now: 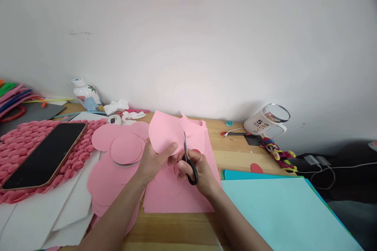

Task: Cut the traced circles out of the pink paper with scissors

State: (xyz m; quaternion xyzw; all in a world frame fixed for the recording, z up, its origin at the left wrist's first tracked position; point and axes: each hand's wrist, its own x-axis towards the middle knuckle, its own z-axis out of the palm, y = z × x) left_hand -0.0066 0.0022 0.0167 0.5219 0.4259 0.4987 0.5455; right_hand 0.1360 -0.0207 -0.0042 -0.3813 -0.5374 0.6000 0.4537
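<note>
My left hand (156, 160) pinches the lower edge of a pink paper piece (165, 131) that has a rounded outline. My right hand (196, 168) grips black-handled scissors (192, 170), whose blades point up along the right edge of that paper. Beneath both hands lies a stack of pink sheets (179, 200) on the wooden table (167, 229). Left of my left hand are overlapping pink paper circles (108, 176), with smaller circles (126, 149) on top.
A phone (44, 155) rests on a pink textured mat (17, 137) at left. Behind stand a white bottle (87, 96) and crumpled tissues (116, 106). Light blue sheets (282, 208) lie at right, below a tilted white mug (266, 119) and a small figure (278, 153).
</note>
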